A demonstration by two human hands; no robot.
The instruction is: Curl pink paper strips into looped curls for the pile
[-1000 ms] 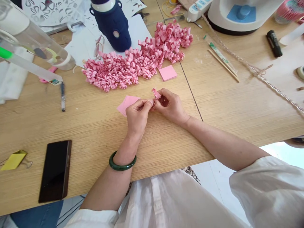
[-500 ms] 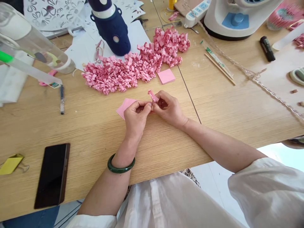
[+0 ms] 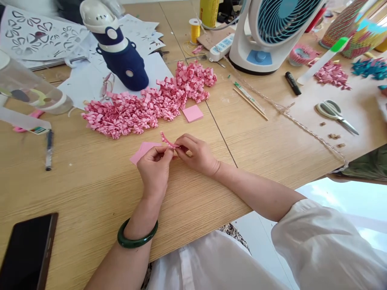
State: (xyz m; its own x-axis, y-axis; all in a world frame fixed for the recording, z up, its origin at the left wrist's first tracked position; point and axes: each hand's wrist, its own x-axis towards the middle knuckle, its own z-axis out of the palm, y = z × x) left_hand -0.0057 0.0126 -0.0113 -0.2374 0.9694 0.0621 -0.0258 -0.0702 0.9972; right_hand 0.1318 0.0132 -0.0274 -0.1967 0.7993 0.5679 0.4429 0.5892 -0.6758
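Between my fingertips is a narrow pink paper strip [image 3: 168,141] with a fringed, looped edge; its free end curves up and away from me. My left hand [image 3: 155,167] pinches it low down, thumb against forefinger. From the other side my right hand [image 3: 196,155] grips the same strip, and the two sets of fingertips nearly meet. Pink paper [image 3: 144,151] lies flat just behind my left hand. Beyond the hands sits a small stack of pink paper squares [image 3: 192,113]. Behind that stretches a long heap of curled pink paper flowers [image 3: 130,114].
A navy bottle [image 3: 123,64] stands on white sheets behind the heap. At the back right are a fan [image 3: 256,44] and a power strip [image 3: 222,47]. Scissors [image 3: 332,110], a marker [image 3: 292,83] and a twisted cord [image 3: 302,123] lie rightward. A phone [image 3: 28,249] is near left.
The camera view has turned to the right, bringing the scissors and more of the fan into sight. The strip's free end now leans further left, and both hands still hold it.
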